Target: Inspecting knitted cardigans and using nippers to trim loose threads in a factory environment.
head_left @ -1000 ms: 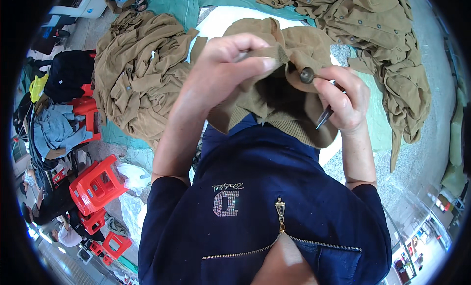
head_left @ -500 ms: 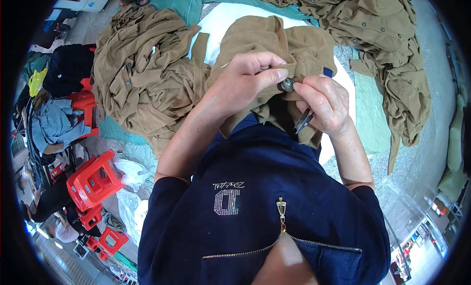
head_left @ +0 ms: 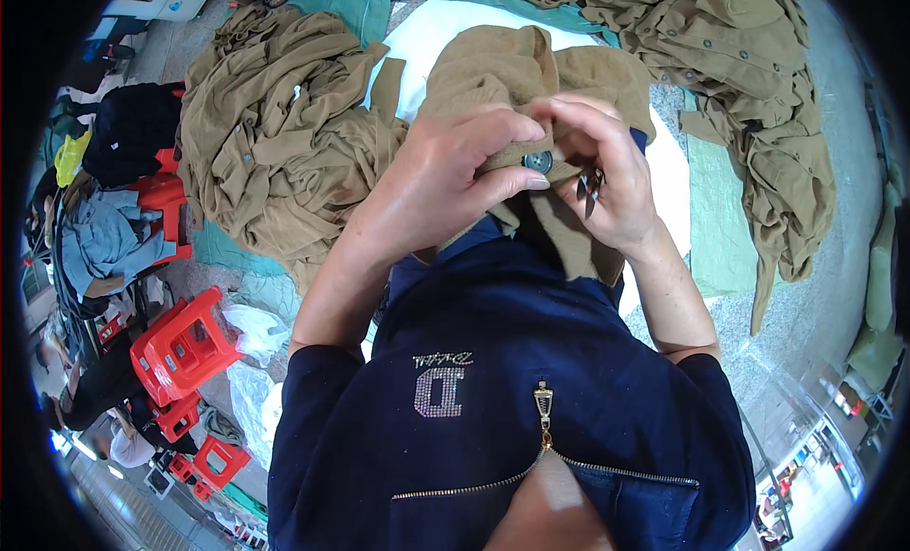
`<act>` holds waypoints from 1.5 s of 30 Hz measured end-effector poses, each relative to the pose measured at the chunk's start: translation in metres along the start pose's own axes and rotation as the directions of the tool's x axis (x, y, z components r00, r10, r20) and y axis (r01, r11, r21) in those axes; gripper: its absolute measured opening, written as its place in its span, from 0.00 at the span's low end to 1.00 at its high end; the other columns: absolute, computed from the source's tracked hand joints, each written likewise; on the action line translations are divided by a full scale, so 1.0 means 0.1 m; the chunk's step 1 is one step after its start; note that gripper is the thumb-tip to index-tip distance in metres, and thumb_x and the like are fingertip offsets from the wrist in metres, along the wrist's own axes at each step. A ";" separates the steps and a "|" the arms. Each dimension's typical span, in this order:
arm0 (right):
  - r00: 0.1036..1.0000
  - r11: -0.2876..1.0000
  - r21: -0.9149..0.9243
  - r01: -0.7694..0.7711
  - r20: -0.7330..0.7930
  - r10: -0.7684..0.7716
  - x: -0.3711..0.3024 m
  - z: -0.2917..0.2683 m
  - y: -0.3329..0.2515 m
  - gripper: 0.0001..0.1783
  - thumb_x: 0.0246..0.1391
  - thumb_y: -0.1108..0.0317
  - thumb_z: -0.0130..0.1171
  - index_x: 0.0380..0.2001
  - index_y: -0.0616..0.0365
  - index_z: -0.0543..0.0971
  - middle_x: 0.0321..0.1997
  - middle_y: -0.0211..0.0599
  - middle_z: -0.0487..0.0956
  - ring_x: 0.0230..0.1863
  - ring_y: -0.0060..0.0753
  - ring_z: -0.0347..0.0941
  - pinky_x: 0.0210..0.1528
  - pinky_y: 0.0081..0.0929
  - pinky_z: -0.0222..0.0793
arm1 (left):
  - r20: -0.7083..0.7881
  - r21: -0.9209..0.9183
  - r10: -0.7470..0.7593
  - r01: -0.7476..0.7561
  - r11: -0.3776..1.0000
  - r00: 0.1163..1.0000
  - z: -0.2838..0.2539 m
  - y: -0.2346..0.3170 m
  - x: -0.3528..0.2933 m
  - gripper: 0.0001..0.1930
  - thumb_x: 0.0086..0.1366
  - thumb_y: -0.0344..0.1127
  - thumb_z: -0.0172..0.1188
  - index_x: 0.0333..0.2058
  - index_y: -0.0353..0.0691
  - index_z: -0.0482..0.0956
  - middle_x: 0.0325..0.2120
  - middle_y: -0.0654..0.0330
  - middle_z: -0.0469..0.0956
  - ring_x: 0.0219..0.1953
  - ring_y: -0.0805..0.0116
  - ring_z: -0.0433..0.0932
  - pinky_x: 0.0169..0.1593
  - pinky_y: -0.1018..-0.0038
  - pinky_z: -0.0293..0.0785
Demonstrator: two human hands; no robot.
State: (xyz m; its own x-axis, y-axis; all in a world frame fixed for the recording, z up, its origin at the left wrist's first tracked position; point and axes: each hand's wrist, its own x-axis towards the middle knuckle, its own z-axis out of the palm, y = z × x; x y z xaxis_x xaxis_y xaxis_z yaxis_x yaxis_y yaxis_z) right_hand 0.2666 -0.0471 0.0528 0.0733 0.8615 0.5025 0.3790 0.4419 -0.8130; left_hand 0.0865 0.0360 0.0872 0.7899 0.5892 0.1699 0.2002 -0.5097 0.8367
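A brown knit garment lies bunched over my lap. My left hand pinches its edge, thumb below and fingers above. Between them a round dark button faces up on the cloth. Close by on the right, my right hand curls with its fingertips at the garment just above the button. Against its palm sit small dark pointed blades, which look like thread snips; their grip end is hidden by the fingers.
A heap of brown garments lies to the left, and more buttoned brown garments spread at the far right. Green cloth and white sheeting lie underneath. Red plastic stools and clear plastic bags stand at the left.
My right fingers have let go of the button and moved up and slightly left. The left hand has shifted a little left, and the button now shows more of its face.
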 end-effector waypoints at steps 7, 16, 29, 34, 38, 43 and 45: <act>0.989 0.994 -0.110 0.020 0.145 -0.004 0.03 0.01 0.04 0.12 0.38 0.84 0.57 0.30 0.61 0.73 0.33 0.36 0.77 0.32 0.33 0.76 0.32 0.28 0.70 | -0.051 0.042 0.028 -0.026 0.999 0.998 0.01 -0.08 -0.06 0.12 0.52 0.27 0.68 0.36 0.34 0.78 0.28 0.59 0.78 0.29 0.71 0.78 0.31 0.77 0.71; 0.920 0.935 0.045 -0.353 0.201 0.337 -0.08 0.06 0.08 0.15 0.39 0.80 0.59 0.35 0.58 0.73 0.27 0.29 0.73 0.24 0.19 0.68 0.26 0.21 0.65 | 0.037 0.032 0.036 -0.037 0.999 0.999 0.02 -0.19 -0.08 0.10 0.53 0.27 0.67 0.34 0.35 0.78 0.29 0.59 0.79 0.31 0.68 0.79 0.34 0.75 0.73; 0.936 0.939 0.098 -0.329 0.163 0.312 -0.10 0.03 0.17 0.08 0.41 0.80 0.55 0.28 0.60 0.71 0.24 0.29 0.70 0.24 0.21 0.64 0.26 0.21 0.60 | 0.072 0.262 0.133 -0.148 0.954 0.988 0.10 -0.34 -0.05 0.15 0.53 0.38 0.69 0.33 0.34 0.75 0.26 0.54 0.76 0.28 0.53 0.77 0.29 0.67 0.73; 0.960 0.951 0.127 -0.281 0.061 0.275 -0.11 0.04 0.22 0.07 0.41 0.82 0.54 0.26 0.61 0.71 0.23 0.29 0.69 0.23 0.20 0.64 0.25 0.21 0.59 | -0.019 0.366 0.269 -0.244 0.898 0.963 0.20 -0.35 -0.03 0.13 0.53 0.38 0.68 0.26 0.38 0.72 0.20 0.58 0.71 0.22 0.57 0.74 0.24 0.67 0.70; 0.980 0.978 -0.066 -0.197 -0.015 0.196 -0.11 0.11 0.10 0.09 0.39 0.83 0.56 0.27 0.61 0.72 0.25 0.32 0.70 0.24 0.27 0.68 0.26 0.24 0.63 | -0.115 0.492 0.364 -0.265 0.829 0.924 0.27 -0.33 -0.01 0.11 0.53 0.34 0.67 0.24 0.41 0.71 0.19 0.60 0.70 0.20 0.60 0.74 0.24 0.68 0.70; 0.978 0.961 -0.180 -0.208 -0.043 0.204 -0.11 0.03 0.11 0.13 0.39 0.82 0.59 0.32 0.61 0.72 0.35 0.38 0.71 0.29 0.30 0.72 0.29 0.27 0.68 | -0.241 0.479 0.334 -0.188 0.858 0.911 0.26 -0.52 -0.03 0.07 0.51 0.27 0.66 0.27 0.37 0.76 0.20 0.57 0.73 0.21 0.60 0.74 0.25 0.69 0.70; 0.899 0.889 -0.258 -0.379 0.123 0.420 -0.17 -0.08 0.14 0.12 0.41 0.81 0.59 0.33 0.62 0.72 0.36 0.40 0.70 0.31 0.32 0.73 0.31 0.27 0.69 | -0.215 0.415 0.167 -0.065 0.907 0.962 0.14 -0.59 -0.11 0.08 0.53 0.29 0.67 0.29 0.36 0.76 0.22 0.55 0.74 0.22 0.59 0.75 0.26 0.70 0.71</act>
State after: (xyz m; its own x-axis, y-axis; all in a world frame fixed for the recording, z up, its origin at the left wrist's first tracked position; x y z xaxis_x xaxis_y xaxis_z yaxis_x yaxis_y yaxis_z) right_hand 0.2784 -0.0577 0.0348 0.1114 0.9910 0.0744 0.5469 0.0014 -0.8372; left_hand 0.0744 0.0510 0.0283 0.6689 0.6164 0.4153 0.3711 -0.7611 0.5320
